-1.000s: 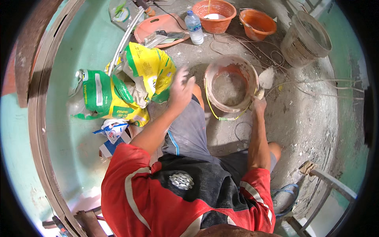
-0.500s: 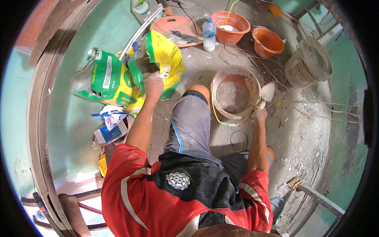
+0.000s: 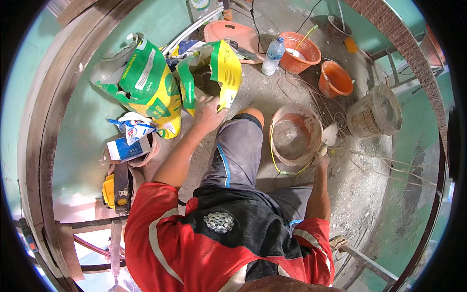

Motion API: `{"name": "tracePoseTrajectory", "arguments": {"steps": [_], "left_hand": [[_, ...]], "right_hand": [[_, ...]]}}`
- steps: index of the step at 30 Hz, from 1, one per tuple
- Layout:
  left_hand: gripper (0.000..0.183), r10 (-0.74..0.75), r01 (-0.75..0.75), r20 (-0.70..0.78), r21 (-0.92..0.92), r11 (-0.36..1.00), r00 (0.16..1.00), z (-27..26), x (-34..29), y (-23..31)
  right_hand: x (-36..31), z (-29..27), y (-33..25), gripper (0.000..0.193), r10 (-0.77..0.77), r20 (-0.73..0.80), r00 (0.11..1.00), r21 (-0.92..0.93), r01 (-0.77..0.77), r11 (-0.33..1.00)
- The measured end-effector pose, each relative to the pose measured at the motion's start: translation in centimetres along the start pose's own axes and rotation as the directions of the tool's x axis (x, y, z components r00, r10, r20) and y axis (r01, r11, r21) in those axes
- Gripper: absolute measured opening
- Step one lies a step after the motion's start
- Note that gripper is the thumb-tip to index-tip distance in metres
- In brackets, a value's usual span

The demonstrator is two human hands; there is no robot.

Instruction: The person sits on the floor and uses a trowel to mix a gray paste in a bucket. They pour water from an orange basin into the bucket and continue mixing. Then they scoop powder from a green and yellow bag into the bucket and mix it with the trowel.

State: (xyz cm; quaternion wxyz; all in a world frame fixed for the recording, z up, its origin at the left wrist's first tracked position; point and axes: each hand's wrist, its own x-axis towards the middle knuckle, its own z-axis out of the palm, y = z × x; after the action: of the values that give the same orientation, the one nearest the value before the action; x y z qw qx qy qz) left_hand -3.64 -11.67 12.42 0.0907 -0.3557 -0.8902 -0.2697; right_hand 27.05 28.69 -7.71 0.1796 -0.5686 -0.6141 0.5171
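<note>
My left hand (image 3: 209, 115) is closed on the near rim of an open green and yellow powder bag (image 3: 230, 73), which stands upright with its mouth towards me. Grey powder seems to lie in the shadow inside. In my right hand (image 3: 321, 163) is the handle of a trowel. The trowel's pale, coated blade (image 3: 330, 135) points away from me, just right of a round bucket (image 3: 276, 127). That bucket has a dusty rim, a yellow-green handle and grey material in the bottom. My right hand stays outside its rim.
Left of the open bag leans another green and yellow bag (image 3: 151, 80). Beyond are a water bottle (image 3: 273, 57), an orange basin (image 3: 311, 48) and an orange bucket (image 3: 335, 86). A dirty pail (image 3: 372, 109) stands right. Cords (image 3: 311, 90) cross the floor; a blue-white box (image 3: 127, 148) lies left.
The view has shifted, and the bag's mouth now faces me more openly. My left hand grips lower on its near rim. The right hand keeps the trowel beside the bucket.
</note>
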Motion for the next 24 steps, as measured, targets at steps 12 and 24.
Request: {"name": "tracePoseTrajectory", "arguments": {"steps": [12,24], "left_hand": [[0.032,-0.249,0.244,0.124,0.054,0.968,0.961,2.7,5.3,-2.8],[0.034,-0.235,0.234,0.083,0.029,0.972,0.968,5.9,5.2,-3.4]], "right_hand": [[1.2,1.6,3.0,0.041,-0.097,-0.005,0.995,0.021,0.097,0.995],[0.1,2.4,2.1,0.037,-0.156,-0.042,0.987,0.064,0.158,0.985]]}}
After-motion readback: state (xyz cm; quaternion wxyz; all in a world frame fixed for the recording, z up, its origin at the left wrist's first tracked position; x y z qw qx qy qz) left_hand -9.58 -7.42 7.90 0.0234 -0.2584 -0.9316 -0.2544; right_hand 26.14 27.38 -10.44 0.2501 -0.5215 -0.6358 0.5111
